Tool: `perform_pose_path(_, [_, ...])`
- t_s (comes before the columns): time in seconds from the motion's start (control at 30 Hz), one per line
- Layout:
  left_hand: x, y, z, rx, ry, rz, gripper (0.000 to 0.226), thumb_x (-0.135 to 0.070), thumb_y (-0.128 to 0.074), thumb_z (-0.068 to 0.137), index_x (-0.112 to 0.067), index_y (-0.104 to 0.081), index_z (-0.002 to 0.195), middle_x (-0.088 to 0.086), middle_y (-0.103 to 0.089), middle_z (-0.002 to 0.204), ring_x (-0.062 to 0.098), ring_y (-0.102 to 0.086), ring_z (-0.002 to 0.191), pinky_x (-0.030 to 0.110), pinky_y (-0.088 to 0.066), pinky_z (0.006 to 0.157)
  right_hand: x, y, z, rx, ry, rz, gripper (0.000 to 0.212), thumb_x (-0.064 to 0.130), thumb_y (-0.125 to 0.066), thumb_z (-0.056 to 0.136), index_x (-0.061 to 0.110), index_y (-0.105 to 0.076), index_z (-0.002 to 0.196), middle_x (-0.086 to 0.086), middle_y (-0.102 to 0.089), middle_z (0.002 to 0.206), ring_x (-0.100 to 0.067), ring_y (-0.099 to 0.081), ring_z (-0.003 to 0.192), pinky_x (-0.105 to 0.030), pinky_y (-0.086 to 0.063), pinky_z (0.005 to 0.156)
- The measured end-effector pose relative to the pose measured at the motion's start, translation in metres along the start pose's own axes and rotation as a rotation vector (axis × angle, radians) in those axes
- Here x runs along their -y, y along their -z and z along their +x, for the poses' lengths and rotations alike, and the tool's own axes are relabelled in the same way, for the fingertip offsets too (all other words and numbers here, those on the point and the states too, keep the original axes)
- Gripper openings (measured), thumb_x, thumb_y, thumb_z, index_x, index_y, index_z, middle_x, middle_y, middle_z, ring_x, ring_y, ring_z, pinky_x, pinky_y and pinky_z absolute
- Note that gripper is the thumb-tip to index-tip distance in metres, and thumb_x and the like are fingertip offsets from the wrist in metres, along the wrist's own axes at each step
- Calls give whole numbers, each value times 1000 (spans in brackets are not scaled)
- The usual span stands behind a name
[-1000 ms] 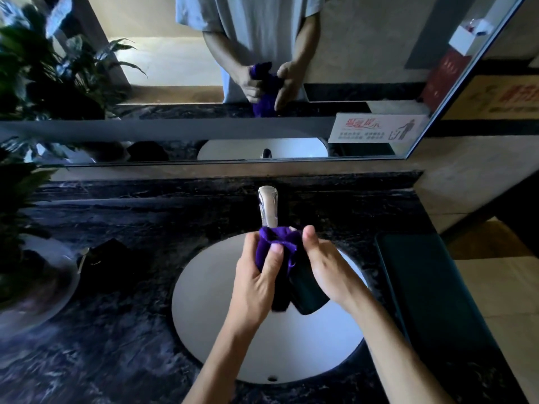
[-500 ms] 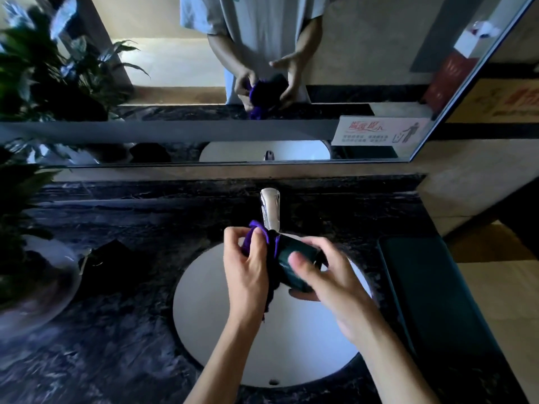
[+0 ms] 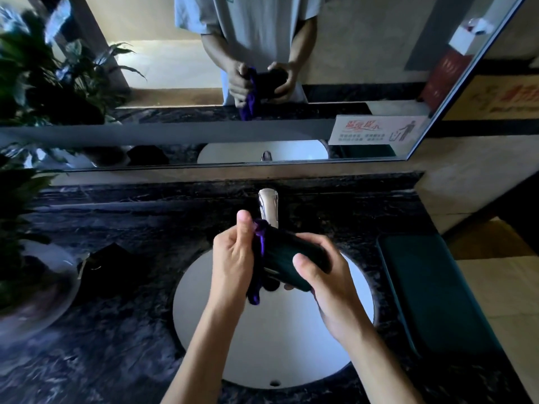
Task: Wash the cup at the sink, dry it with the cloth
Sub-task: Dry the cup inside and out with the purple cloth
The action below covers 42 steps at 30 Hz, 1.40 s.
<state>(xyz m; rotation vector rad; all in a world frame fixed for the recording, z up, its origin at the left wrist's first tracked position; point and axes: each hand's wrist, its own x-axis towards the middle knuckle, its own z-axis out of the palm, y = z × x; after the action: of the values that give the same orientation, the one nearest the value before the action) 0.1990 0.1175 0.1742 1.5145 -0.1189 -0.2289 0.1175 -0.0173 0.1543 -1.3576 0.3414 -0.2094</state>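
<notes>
Cup (image 3: 294, 259) held sideways over sink (image 3: 204, 310), right hand (image 3: 323, 284) fingers wrapped round it; left hand (image 3: 233, 255) pinching purple cloth (image 3: 258, 275) at cup mouth; better rotate cup, push cloth inside, grip firm

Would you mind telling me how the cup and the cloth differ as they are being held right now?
The cup is dark and rigid, lying roughly on its side; the cloth is purple, soft and bunched, with an end hanging down. The right hand wraps the cup, whereas the left hand grips the cloth. Both are held together above the sink.
</notes>
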Motion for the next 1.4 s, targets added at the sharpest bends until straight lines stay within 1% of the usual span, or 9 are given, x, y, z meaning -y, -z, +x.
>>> perform_pose_path(0.17, [-3,7,-14,312,-260,234,48,-52,-72,88,-4,-68,85,-4,-62,97,10,-68,65,30,-52,43,5,0,5,-69,-96,228,32,34,-65,88,14,-68,112,-15,-73,98,-27,-69,74,-33,-53,51])
perform_pose_path(0.3, [1,-4,-24,217,-224,380,51,-54,-84,67,-27,-58,101,-7,-74,81,21,-71,75,33,-56,57,7,1,7,-94,-163,199,32,43,-57,88,21,-62,111,-15,-68,95,-32,-64,70,-33,-48,46])
perform_pose_path(0.5, [-2,-7,-25,302,-348,442,110,-50,-83,58,-81,-8,133,-18,-67,105,20,-71,95,33,-60,82,3,1,3,13,-344,166,60,60,-43,92,10,-75,104,-7,-61,67,-15,-47,45,-23,-33,40])
perform_pose_path(0.73, [6,-8,-22,457,-199,461,51,-34,-70,95,-57,-29,114,-16,-62,110,11,-67,80,28,-56,57,-2,15,4,-63,-474,184,56,66,-53,85,20,-82,88,-2,-58,59,-16,-50,44,-22,-32,40])
perform_pose_path(0.83, [8,-20,-27,256,-423,629,34,-41,-67,89,-51,-48,116,-37,-54,107,1,-50,106,30,-48,84,-1,14,8,-91,-471,215,50,69,-58,77,24,-81,81,-2,-60,62,-16,-54,47,-25,-34,44])
perform_pose_path(0.97, [17,-18,-29,106,-531,596,56,-39,-68,85,-31,-57,139,-7,-47,113,19,-51,104,34,-47,95,-2,13,9,-83,-463,229,49,69,-58,79,26,-82,84,-1,-66,66,-15,-58,50,-26,-36,50])
perform_pose_path(1.13, [15,-8,-33,108,-537,624,81,-49,-71,77,-47,-34,149,-45,-50,128,-16,-44,118,15,-41,98,0,6,5,-40,-472,284,55,65,-49,87,25,-84,95,-3,-75,79,-19,-63,61,-28,-31,53])
perform_pose_path(1.23, [11,-14,-32,142,-617,715,98,-58,-73,66,-49,-26,152,-21,-70,121,0,-58,98,18,-50,85,2,1,6,54,-438,275,62,62,-33,98,25,-81,112,-8,-76,99,-28,-52,90,-34,-27,60])
perform_pose_path(1.4, [6,-8,-20,296,-419,530,107,-45,-88,65,-77,-23,143,-20,-68,80,7,-65,71,22,-57,65,14,3,10,15,-458,76,72,78,-37,92,21,-81,100,-21,-68,84,-22,-57,55,-29,-42,47])
